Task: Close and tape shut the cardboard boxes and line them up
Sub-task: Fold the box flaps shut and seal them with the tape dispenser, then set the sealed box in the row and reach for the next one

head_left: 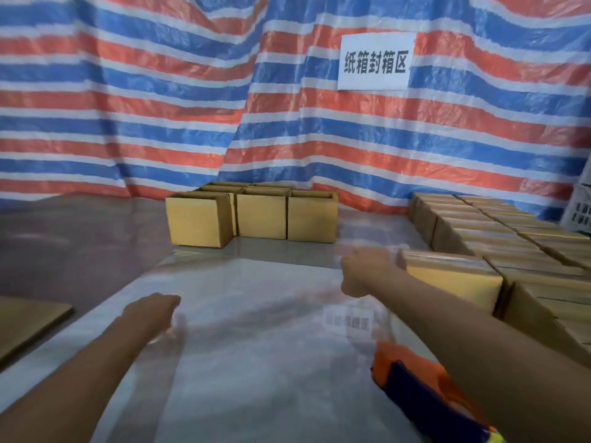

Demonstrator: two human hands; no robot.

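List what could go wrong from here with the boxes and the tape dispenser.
The right forearm lies just above the orange and blue tape dispenser; drawing it back might knock the dispenser aside. The right hand is at the end of a taped brown cardboard box beside the rows of sealed boxes; an uneven push could leave it crooked.

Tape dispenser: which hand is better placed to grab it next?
Right hand, probably: the tape dispenser lies under its forearm, on the right side; the left hand is well to the left.
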